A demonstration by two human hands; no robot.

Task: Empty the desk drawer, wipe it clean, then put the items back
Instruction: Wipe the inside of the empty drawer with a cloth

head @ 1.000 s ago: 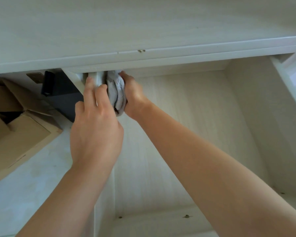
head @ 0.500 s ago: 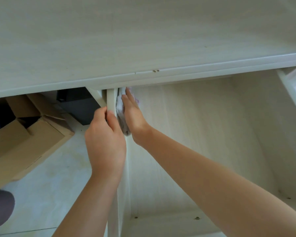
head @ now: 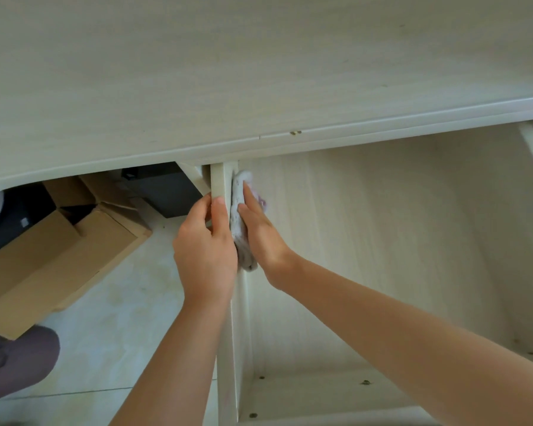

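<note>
Our right grip (head: 259,229) presses flat, fingers straight, holding the cloth (head: 239,219) against the inner face of the drawer's left wall (head: 220,186). Our left grip (head: 205,241) pinches that wall's top edge just beside it. We judge the wall's long axis runs from the counter (head: 259,72) toward us, so the next wipe follows it.

Pale wooden drawer (head: 413,241) open, crumpled cloth (head: 239,216) against its left wall.
</note>
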